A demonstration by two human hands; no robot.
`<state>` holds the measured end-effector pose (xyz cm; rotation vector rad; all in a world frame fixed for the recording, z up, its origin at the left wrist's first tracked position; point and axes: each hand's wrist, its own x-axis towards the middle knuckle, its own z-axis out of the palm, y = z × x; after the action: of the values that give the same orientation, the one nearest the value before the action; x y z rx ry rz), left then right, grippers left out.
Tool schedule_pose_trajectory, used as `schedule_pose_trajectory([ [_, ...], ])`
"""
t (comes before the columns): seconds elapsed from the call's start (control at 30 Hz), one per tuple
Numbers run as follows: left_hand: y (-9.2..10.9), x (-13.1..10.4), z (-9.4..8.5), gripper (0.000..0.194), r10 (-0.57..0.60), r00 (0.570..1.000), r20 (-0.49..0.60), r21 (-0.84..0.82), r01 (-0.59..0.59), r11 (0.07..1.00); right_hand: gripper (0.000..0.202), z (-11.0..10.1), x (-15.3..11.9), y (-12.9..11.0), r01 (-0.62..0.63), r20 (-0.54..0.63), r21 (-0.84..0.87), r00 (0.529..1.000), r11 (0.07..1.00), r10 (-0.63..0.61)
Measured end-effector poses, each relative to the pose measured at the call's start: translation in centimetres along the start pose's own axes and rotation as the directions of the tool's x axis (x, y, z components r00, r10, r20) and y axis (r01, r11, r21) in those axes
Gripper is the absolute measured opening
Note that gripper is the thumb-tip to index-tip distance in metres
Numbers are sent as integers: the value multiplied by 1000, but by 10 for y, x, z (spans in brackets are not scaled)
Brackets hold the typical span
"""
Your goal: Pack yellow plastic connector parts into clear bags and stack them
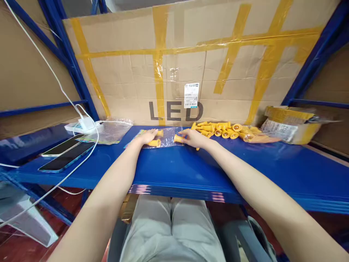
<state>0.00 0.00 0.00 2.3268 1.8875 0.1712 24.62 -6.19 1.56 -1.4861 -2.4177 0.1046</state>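
Note:
A clear plastic bag lies flat on the blue shelf, with a coloured card at its left end. My left hand is at that end, its fingers closed on the bag beside two yellow flared tubes. Whether those tubes are inside the film or on top of it I cannot tell. At the bag's right side, my right hand pinches another yellow flared tube between thumb and fingers. Just behind and right of this hand is a pile of similar yellow tubes.
Two phones lie at the left, near a white power strip with a cable hanging over the front edge. Another plastic bag is beside it. A taped small carton stands at right. A large cardboard sheet backs the shelf.

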Motion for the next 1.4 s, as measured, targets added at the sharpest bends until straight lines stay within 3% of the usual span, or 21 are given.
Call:
schedule_pose_trajectory([
  [0.13,-1,2,1,67,1,1000,-4,6,-1,1000,37,-8,-1,5,-64,-31,-99,998,993,61],
  [0.3,-4,3,4,72,-1,998,-68,-23,-1,1000,16,-15,-6,10,-116,189,-212,969,970,157],
  [0.37,-5,3,4,73,-6,997,-77,-33,3,999,14,-16,-7,10,-108,207,-214,966,971,153],
  [0.53,-3,0,2,73,6,996,-84,-48,-10,999,18,-19,-9,5,-118,43,-180,991,976,128],
  [0.73,6,-6,0,69,-11,995,-100,-125,-1,992,26,-12,-8,-5,-171,-100,-193,983,966,154],
  [1.07,15,-10,-1,64,-63,994,-88,-360,27,933,28,-3,-6,-9,-271,-140,-237,960,933,243],
  [1.3,13,-6,2,65,-43,994,-102,-359,3,933,28,-2,-7,-14,-250,-108,-224,967,942,231],
  [1.4,18,-7,2,62,-59,986,-158,-281,12,960,28,2,-5,-15,-238,-106,-218,970,947,220],
])
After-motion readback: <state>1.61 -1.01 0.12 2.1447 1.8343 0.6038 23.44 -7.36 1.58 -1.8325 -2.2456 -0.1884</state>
